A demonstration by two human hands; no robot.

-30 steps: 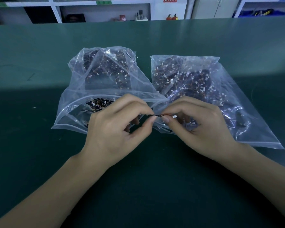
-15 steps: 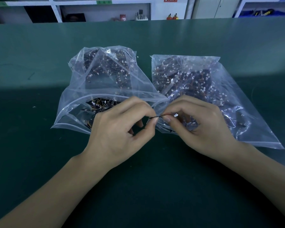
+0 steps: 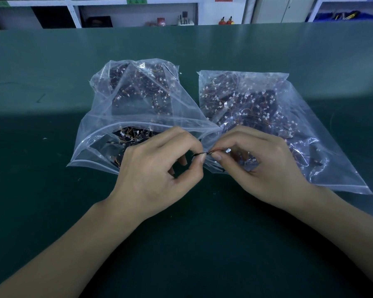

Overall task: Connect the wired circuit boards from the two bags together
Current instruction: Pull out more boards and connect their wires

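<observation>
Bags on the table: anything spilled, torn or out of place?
Nothing stands out. Both bags lie flat on the table with the boards inside; the left hand and right hand pinch thin wires between them.

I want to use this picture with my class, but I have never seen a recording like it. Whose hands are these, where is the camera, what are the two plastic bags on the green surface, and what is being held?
No machine here: a person works bare-handed, filmed by a wide-angle camera worn on their head, looking forward and down. On the green table lie two clear plastic bags, both full of small dark circuit boards with thin wires and white plugs. The left bag is open towards the person; the right bag lies flat beside it. In front of the bags, the left hand and right hand meet fingertip to fingertip, each pinching an end of thin wire. A white connector shows at the right hand. Whether the ends are already plugged together is too small to tell. Shelves stand behind.
</observation>
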